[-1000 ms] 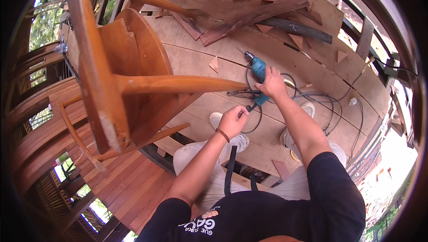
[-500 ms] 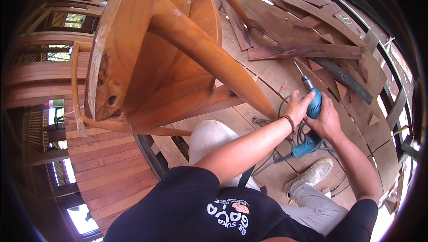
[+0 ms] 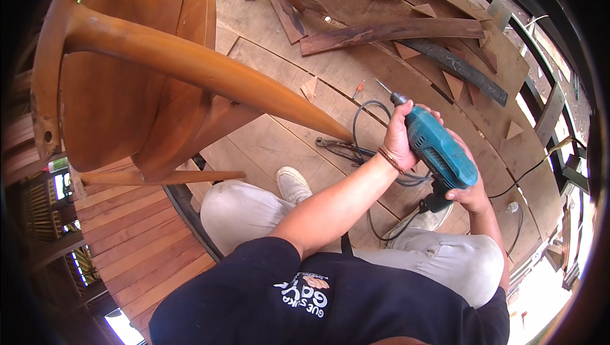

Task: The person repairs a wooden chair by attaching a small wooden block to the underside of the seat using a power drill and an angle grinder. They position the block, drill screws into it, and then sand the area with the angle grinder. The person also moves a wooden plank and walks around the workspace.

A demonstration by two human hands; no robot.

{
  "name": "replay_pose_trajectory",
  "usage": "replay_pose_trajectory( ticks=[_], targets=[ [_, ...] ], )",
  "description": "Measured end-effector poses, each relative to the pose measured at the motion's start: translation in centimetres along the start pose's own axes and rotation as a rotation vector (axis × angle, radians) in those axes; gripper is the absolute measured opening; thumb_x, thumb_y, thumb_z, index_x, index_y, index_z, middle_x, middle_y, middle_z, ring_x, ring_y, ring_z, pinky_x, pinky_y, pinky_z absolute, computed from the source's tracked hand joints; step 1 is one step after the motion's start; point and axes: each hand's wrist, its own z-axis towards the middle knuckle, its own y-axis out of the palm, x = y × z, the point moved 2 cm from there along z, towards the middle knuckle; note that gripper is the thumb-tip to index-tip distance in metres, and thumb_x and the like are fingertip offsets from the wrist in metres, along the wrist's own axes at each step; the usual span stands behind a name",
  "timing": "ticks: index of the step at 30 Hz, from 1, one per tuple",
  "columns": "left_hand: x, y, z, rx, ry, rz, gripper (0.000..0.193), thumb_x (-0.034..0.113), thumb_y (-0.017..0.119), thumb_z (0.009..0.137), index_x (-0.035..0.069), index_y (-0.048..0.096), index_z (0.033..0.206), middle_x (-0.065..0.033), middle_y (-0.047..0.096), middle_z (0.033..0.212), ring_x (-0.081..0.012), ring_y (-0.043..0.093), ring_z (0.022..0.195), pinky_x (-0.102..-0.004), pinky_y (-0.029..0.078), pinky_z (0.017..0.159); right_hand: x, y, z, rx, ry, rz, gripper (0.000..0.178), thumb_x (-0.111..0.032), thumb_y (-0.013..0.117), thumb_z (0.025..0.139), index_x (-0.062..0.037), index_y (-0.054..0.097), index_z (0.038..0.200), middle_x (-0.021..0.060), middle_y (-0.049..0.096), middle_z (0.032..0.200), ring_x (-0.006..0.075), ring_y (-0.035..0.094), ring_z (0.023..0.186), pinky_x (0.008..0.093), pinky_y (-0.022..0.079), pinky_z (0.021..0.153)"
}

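Note:
A teal corded drill (image 3: 437, 143) with a black handle is held in both my hands over the plank floor. Its thin bit (image 3: 383, 86) points away and to the left, touching nothing. My left hand (image 3: 400, 134) is closed around the front of the body, just behind the chuck (image 3: 398, 98). At the rear end, by the handle, my right hand (image 3: 469, 194) grips the drill; some of its fingers are hidden behind the body. To the left, a varnished wooden chair (image 3: 121, 91) lies tipped over, one tapered leg (image 3: 254, 94) reaching toward the drill.
Pliers (image 3: 340, 148) and a small orange-handled screwdriver (image 3: 359, 88) lie on the floor (image 3: 279, 148) beyond my left hand. A black cord (image 3: 375, 224) loops around my feet. Wooden boards (image 3: 394, 35) and offcuts are strewn at the far right. Reddish slats (image 3: 140, 224) run at the left.
The drill has turned in my hands, so its body now lies across them in plain sight, and sits nearer. The view has swung right, leaving the chair farther left.

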Motion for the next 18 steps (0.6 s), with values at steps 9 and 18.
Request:
replay_pose_trajectory(
  ticks=[9, 18],
  targets=[
    [3.1, 1.5, -0.6, -0.215, -0.068, 0.103, 0.045, 0.051, 0.065, 0.077, 0.008, 0.063, 0.088, -0.0131, 0.068, 0.091, -0.0284, 0.067, 0.094, -0.0436, 0.055, 0.085, 3.7, 1.4, -1.1, -0.347, 0.145, 0.133, 0.088, -0.016, 0.092, 0.053, 0.0001, 0.051, 0.129, 0.0087, 0.064, 0.107, 0.015, 0.062, 0.084, 0.0314, 0.052, 0.071],
    [5.0, -2.7, 0.1, 0.126, -0.233, 0.302, 0.024, 0.033, 0.069, 0.088, 0.013, 0.06, 0.079, -0.0085, 0.07, 0.085, -0.0213, 0.068, 0.087, -0.0398, 0.056, 0.073, 2.0, 2.4, 0.3, -0.153, -0.098, -1.143, 0.055, -0.015, 0.084, 0.044, -0.0035, 0.054, 0.089, 0.017, 0.059, 0.086, 0.039, 0.059, 0.081, 0.047, 0.045, 0.074]
  ],
)
